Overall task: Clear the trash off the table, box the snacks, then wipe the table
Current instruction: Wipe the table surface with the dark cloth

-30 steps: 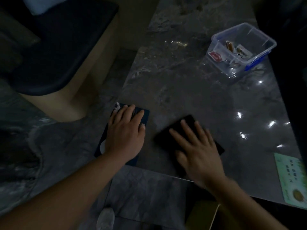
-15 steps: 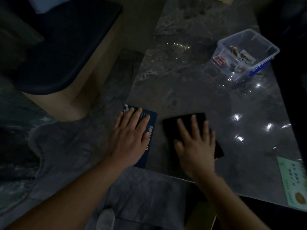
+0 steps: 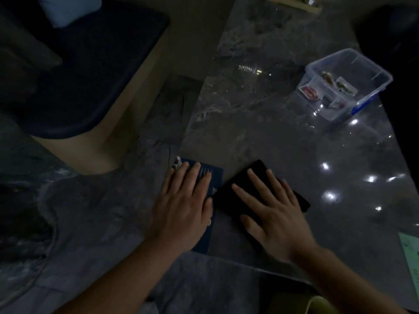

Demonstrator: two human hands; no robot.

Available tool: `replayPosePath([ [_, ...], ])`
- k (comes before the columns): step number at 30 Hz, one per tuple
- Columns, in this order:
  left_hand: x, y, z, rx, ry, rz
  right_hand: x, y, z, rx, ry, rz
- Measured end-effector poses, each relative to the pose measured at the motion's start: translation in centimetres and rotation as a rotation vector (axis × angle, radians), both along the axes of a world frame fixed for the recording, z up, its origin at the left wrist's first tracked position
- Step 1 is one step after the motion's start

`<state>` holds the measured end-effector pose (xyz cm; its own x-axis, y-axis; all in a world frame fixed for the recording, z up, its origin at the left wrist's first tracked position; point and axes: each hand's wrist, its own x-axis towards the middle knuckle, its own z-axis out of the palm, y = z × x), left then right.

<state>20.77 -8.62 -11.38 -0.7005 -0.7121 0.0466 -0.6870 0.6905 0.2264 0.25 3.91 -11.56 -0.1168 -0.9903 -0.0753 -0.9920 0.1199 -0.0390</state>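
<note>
A dim, downward view over a glossy grey marble-patterned tabletop [image 3: 260, 137], seen from the head of a person whose two bare forearms reach in from the bottom of the frame.

The left hand [image 3: 183, 205], at lower centre, lies flat with fingers spread and slightly apart, palm pressed down on a dark blue card or booklet [image 3: 215, 177] that sits at the tabletop's near left corner. The hand grips nothing; it only rests on top. Small white print shows on the blue surface beside the fingertips.

Just to its right, the right hand [image 3: 272, 214] is also flat and open, fingers splayed, palm down on a black cloth [image 3: 256, 171]. The cloth lies at an angle on the tabletop, its far corner pointing toward the upper right, and its left edge touches or nearly touches the blue card.

Well apart from the hands, in the upper right of the frame, stands a clear plastic box [image 3: 371, 71] with a blue clip on its near right side and no lid on. Inside lie several small wrapped snacks [image 3: 309, 92], one with a red label.

Bright spots of light reflect off the tabletop at right of centre. A pale green printed sheet [image 3: 411, 257] lies at the right edge of the frame.

At upper left, beyond the tabletop, is a seat with a dark cushion [image 3: 86, 71] on a tan base.
</note>
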Motion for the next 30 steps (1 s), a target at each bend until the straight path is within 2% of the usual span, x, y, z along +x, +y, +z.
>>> replayPosePath([
  [1, -0.1, 0.0, 0.0, -0.003, -0.002, 0.006, -2.6, -1.8, 0.2, -0.028, 0.013, -0.039],
  [3, -0.2, 0.0, 0.0, -0.004, -0.014, 0.006, -6.9, -7.8, 1.3, -0.019, -0.068, -0.31],
  [5, -0.1, -0.2, 0.0, -0.015, -0.011, -0.004, -7.2, -12.7, 1.7, 0.056, -0.127, -0.503],
  [6, -0.2, -0.4, 0.0, -0.023, -0.012, -0.014, -5.9, -13.5, 1.2, 0.048, -0.115, -0.502],
  [9, -0.7, -1.2, 0.2, -0.013, -0.002, -0.028, -1.4, -10.0, -0.5, -0.067, -0.046, -0.138],
  [11, -1.4, -1.6, 0.1, 0.013, 0.034, -0.019, -3.3, -7.5, -0.3, -0.041, -0.03, 0.029],
  [12, -1.6, -1.6, 0.0, 0.015, 0.038, -0.017, -5.6, -8.0, -0.2, -0.036, -0.011, 0.009],
  [15, -2.0, -1.6, -0.2, -0.01, 0.023, -0.026, -10.1, -12.8, 1.4, 0.063, -0.102, -0.41],
  [16, -2.0, -1.5, -0.2, -0.004, 0.02, -0.028, -9.4, -13.6, 1.3, 0.056, -0.11, -0.467],
  [17, -1.9, -1.4, -0.1, 0.011, 0.019, -0.027, -7.8, -13.3, 0.9, 0.029, -0.09, -0.451],
  [20, -2.2, -2.3, 0.6, 0.052, 0.042, -0.023, -2.7, -6.8, -0.5, -0.072, -0.013, -0.167],
  [22, -3.6, -3.9, 1.2, 0.056, 0.051, -0.031, -3.8, -3.9, 0.1, -0.014, -0.028, -0.123],
  [26, -7.7, -6.7, 1.1, 0.039, -0.057, -0.064, -10.4, -9.6, 0.9, -0.021, -0.089, -0.516],
  [28, -8.1, -7.1, 0.7, 0.012, -0.089, -0.053, -11.8, -15.3, 0.8, -0.019, -0.139, -0.591],
  [30, -7.9, -7.0, 0.3, 0.003, -0.075, -0.056, -11.6, -19.6, 0.7, -0.011, -0.132, -0.558],
])
